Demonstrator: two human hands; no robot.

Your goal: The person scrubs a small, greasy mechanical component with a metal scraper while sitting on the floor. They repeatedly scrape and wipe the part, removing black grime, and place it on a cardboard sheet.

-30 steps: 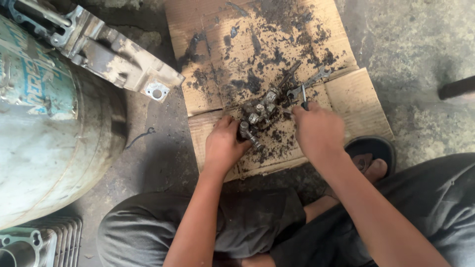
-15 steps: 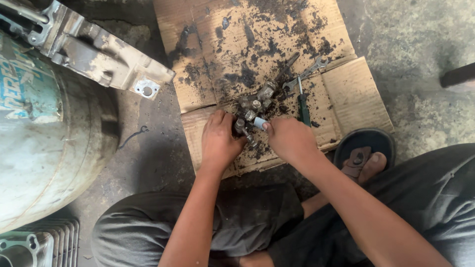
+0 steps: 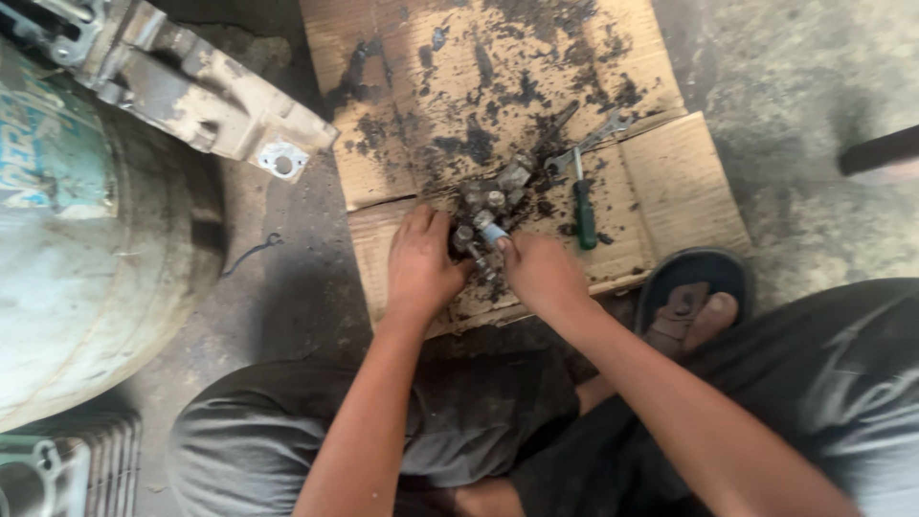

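A greasy metal engine part (image 3: 490,206) with several round fittings lies on a stained sheet of cardboard (image 3: 670,182). My left hand (image 3: 418,268) grips its near left end. My right hand (image 3: 542,273) pinches a small pale cylindrical piece (image 3: 492,233) on the part with thumb and fingertip. A green-handled screwdriver (image 3: 582,209) rests on the cardboard just right of my right hand, apart from it. A wrench (image 3: 593,137) lies beyond the screwdriver.
A large pale blue-green drum (image 3: 86,239) stands at the left, with a grimy metal casing (image 3: 206,101) leaning over it. A finned cylinder (image 3: 57,464) sits at the bottom left. My sandalled foot (image 3: 694,302) rests by the cardboard's right corner. The floor is rough concrete.
My right hand has let go of the green-handled screwdriver, which now lies on the cardboard, and has moved left onto the metal part. The left hand has kept its grip.
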